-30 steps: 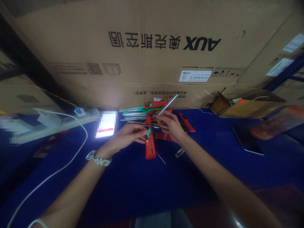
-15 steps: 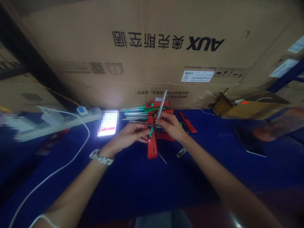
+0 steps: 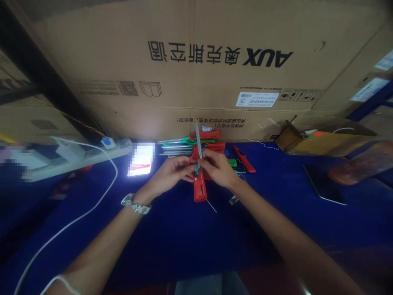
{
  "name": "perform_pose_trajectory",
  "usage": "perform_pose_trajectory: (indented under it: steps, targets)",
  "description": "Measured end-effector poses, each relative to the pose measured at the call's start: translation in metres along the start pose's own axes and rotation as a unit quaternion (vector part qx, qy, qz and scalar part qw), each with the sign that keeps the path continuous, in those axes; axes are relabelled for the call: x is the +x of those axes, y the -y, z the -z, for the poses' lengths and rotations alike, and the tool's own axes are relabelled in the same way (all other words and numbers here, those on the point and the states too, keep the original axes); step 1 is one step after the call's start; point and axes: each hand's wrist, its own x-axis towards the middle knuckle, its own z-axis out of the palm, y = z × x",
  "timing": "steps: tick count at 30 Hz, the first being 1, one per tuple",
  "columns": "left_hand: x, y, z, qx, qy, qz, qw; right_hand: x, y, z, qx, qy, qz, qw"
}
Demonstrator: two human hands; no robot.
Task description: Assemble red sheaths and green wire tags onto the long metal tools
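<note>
My left hand (image 3: 172, 174) is closed on a red lighter handle (image 3: 200, 191), which stands nearly upright in the view. A small green part (image 3: 197, 168) shows on the handle by my left thumb. My right hand (image 3: 219, 169) pinches a silver metal tube (image 3: 198, 139) that rises from the top of the handle. Fingers hide where tube and handle meet. Just behind my hands lie several long lighters with red or green handles (image 3: 207, 134) and metal tubes (image 3: 173, 150) pointing left.
A lit phone (image 3: 141, 159) and a power strip (image 3: 89, 162) with a white cable (image 3: 115, 176) are at left. Right of my hand are a red handle shell (image 3: 245, 159), a dark phone (image 3: 322, 186) and a yellow box (image 3: 334, 143). Large cardboard (image 3: 190, 90) stands behind.
The metal tube has swung left, from leaning right to leaning slightly left over the handle. My right hand has moved left, nearer my left hand.
</note>
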Motion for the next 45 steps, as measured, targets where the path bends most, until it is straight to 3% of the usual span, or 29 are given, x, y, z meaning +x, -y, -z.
perform_pose_trajectory:
  steps: [10,18,23,27,31,34,45]
  targets:
    - [0.000,0.000,-0.003,0.028,0.006,-0.020,0.999,-0.001,0.005,0.006,-0.120,0.001,-0.003,0.993]
    - [0.000,0.005,-0.014,-0.019,-0.022,-0.047,0.998,0.001,-0.005,-0.008,-0.015,-0.034,-0.024,0.999]
    - [0.001,0.008,-0.025,-0.064,-0.057,-0.037,0.996,0.002,-0.001,-0.012,-0.044,-0.024,-0.025,0.998]
    - [0.001,0.003,-0.019,-0.078,-0.061,-0.016,0.995,0.003,0.004,-0.012,-0.095,0.002,-0.020,0.995]
    - [0.000,-0.010,-0.011,-0.113,-0.143,-0.057,0.982,0.001,0.009,-0.013,-0.136,0.043,-0.005,0.990]
    - [0.000,-0.012,-0.012,-0.079,-0.182,-0.073,0.977,-0.001,0.011,-0.014,-0.164,0.062,0.017,0.984]
    - [0.003,-0.006,-0.005,-0.019,-0.202,-0.077,0.976,-0.003,0.003,-0.014,-0.171,0.021,0.044,0.984]
